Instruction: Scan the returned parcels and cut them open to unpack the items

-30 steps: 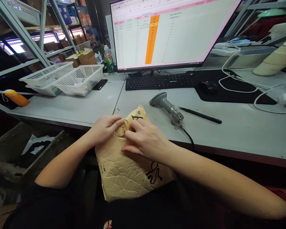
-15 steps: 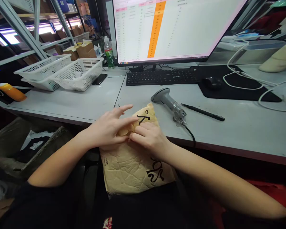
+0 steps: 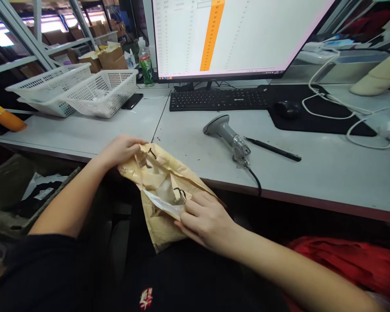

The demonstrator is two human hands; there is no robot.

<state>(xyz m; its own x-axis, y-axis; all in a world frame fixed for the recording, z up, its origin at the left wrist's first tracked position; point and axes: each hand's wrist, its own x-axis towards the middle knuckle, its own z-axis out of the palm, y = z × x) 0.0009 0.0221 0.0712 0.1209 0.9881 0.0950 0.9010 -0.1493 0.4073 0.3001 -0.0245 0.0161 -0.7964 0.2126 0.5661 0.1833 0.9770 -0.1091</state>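
A tan paper mailing bag [image 3: 162, 232] with black print lies over my lap at the desk edge, its mouth spread apart. Inside it a whitish, partly see-through wrapping [image 3: 164, 188] shows; what that wraps I cannot make out. My left hand [image 3: 123, 149] pinches the bag's upper left corner near the desk. Lower on the right, my right hand [image 3: 206, 221] grips the edge of the opening with its fingers curled. On the desk beyond the bag rests a grey barcode scanner [image 3: 225, 132], and beside it a black pen [image 3: 273, 149].
A monitor [image 3: 240, 39] stands behind a black keyboard [image 3: 217, 99] and a mouse [image 3: 287, 109]. White baskets [image 3: 100, 95], a phone [image 3: 132, 101] and a bottle [image 3: 145, 65] are at the back left. A white cable [image 3: 328, 113] loops on the right.
My hands have moved apart, the left to the left, the right downward. The mailing bag has gone from flat with a folded top to gaping, its inside now showing.
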